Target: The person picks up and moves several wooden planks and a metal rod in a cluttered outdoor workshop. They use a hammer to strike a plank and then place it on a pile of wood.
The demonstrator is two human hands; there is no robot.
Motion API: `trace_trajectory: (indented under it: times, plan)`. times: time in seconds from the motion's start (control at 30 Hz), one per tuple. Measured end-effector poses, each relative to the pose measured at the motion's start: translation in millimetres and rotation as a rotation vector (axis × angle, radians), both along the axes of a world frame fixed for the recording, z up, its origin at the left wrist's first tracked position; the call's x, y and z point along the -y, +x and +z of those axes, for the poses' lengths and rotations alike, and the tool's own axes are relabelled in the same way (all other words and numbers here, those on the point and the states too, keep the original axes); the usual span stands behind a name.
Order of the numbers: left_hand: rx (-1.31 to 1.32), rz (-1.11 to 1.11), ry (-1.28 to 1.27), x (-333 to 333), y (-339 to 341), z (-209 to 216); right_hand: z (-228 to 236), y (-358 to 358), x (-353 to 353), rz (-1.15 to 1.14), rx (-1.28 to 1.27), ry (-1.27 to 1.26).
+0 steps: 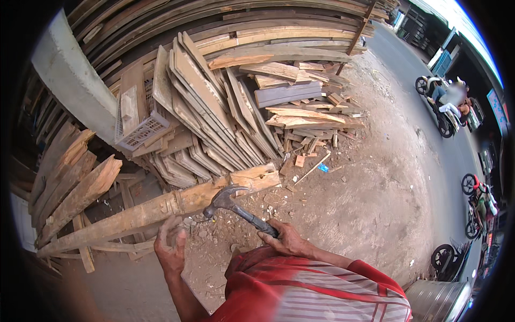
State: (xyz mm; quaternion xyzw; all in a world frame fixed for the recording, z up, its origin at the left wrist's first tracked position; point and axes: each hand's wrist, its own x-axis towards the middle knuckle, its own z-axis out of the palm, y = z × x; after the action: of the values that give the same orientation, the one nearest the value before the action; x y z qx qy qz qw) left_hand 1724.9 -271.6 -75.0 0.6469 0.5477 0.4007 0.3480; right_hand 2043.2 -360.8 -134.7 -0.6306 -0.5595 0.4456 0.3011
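Note:
My right hand [288, 239] is wrapped round the dark grip of a claw hammer [240, 210]. The hammer's metal head lies to the left of that hand, over the near edge of a long, rough wooden beam [145, 212]. Just below the beam's near side is my left hand [171, 247], its fingers loosely bent and apart from the thumb. I see nothing held in it. The beam slants from the lower left up to the middle, and its right end is pale and splintered.
Leaning planks [201, 107] and a plastic crate [142, 131] stand beyond the beam. Broken boards [80, 182] lean at the left, near a concrete post [75, 75]. Scrap wood litters the dirt ground [370, 198]. Riders on a motorbike [442, 104] are on the road at right.

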Motion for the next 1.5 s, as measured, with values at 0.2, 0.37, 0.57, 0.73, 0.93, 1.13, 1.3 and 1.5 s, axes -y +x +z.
trace_trajectory:
  times: [0.2,0.37,0.57,0.73,0.93,1.13,1.3,1.5]
  plan:
    - [-0.348,0.349,0.233,-97.1,-25.8,6.1,3.7,27.4,-3.4,-0.144,-0.127,0.175]
    - [-0.516,0.421,0.053,-128.1,-29.4,-18.9,9.5,38.5,-9.6,-0.226,-0.207,0.198]
    - [-0.589,0.462,-0.002,-129.2,-30.6,-22.9,27.7,62.8,-17.2,-0.213,-0.249,0.381]
    - [-0.616,0.489,-0.068,-124.9,-34.5,-24.0,82.3,53.5,-55.9,-0.217,-0.442,0.733]
    - [-0.624,0.505,0.021,-124.0,-45.5,-33.9,157.3,8.7,-95.3,-0.008,-0.532,0.936]
    - [-0.581,0.468,0.086,-124.5,-40.8,-32.8,182.1,-50.4,-129.1,0.048,-0.71,0.935]
    - [-0.555,0.438,0.138,-126.1,-46.3,-36.5,173.4,-101.2,-154.6,0.079,-0.498,0.986]
    - [-0.546,0.398,0.226,-124.4,-50.3,-38.0,135.7,-132.4,-169.1,0.091,-0.131,0.893]
